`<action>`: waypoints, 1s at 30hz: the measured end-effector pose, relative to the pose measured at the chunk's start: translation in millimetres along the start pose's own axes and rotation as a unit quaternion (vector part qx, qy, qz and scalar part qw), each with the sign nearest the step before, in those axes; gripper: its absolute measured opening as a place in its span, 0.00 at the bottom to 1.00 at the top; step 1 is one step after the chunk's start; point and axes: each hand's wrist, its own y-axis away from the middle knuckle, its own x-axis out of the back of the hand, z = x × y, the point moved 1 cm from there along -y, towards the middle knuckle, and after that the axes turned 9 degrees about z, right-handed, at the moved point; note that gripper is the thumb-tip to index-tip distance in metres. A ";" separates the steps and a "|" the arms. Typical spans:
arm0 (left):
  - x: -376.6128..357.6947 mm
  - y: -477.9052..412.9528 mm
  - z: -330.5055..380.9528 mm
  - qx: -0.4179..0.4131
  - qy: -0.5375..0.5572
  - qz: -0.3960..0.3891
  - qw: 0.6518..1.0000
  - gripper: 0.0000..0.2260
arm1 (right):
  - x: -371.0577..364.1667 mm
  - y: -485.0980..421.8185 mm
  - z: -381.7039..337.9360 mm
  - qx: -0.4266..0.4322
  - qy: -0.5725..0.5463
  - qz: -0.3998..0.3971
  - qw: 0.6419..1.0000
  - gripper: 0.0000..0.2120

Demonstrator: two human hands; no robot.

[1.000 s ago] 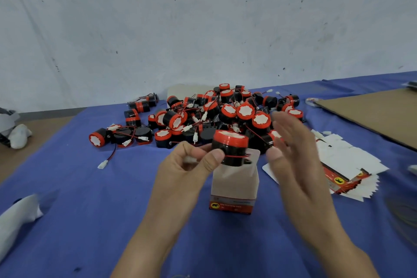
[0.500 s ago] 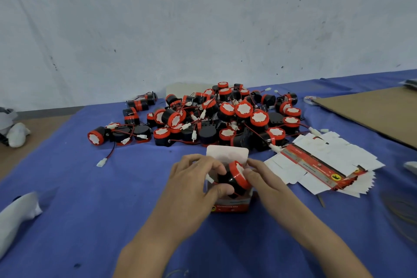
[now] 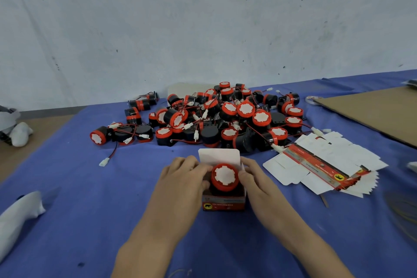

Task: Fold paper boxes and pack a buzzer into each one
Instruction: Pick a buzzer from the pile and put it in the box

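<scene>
A buzzer [image 3: 225,176] is gripped from both sides, the left hand [image 3: 180,181] curled round its left edge, the right hand [image 3: 259,184] pinching its right. It is seated cap-up in an open box [image 3: 223,202], whose flap [image 3: 218,156] is raised behind. Just beyond, a heap of buzzers [image 3: 225,119] is spread on the blue cloth [image 3: 90,187]; flat boxes [image 3: 325,165] are fanned at right, near a cardboard sheet [image 3: 372,113]. A yellow animal badge [image 3: 207,206] is printed on the box's red front; the text beside it cannot be read
</scene>
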 end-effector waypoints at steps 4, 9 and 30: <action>-8.8 -2.5 12.8 0.008 -0.028 0.017 0.999 0.17 | -1.9 0.1 0.6 0.005 -0.003 0.013 1.000 0.15; -11.4 -4.4 10.3 0.006 -0.055 0.009 0.998 0.17 | -10.1 2.3 1.3 0.006 -0.026 0.014 1.000 0.11; -16.6 2.4 13.8 0.008 -0.026 0.086 0.996 0.06 | -20.7 4.8 10.6 0.008 0.061 0.073 0.995 0.07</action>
